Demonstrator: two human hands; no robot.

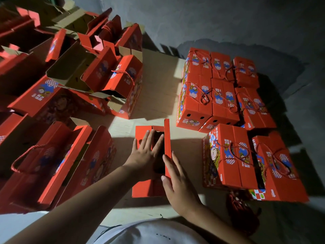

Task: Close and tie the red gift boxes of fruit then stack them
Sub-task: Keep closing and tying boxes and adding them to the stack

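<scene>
A red gift box [144, 188] lies in front of me on pale cardboard sheets, its top partly open with a dark gap down the middle. My left hand [146, 152] lies flat with straight fingers on the box's left flap, fingertips reaching over the gap. My right hand [177, 182] presses with straight fingers against the upright right flap [167, 143]. Tied red boxes [226, 155] with rope handles stand at the right, and a stack of tied boxes [205, 95] sits behind them.
Several open red boxes [58, 164] with raised flaps and rope handles crowd the left side and far left. A bundle of red rope [241, 210] lies on the floor at lower right. A grey wall runs along the back.
</scene>
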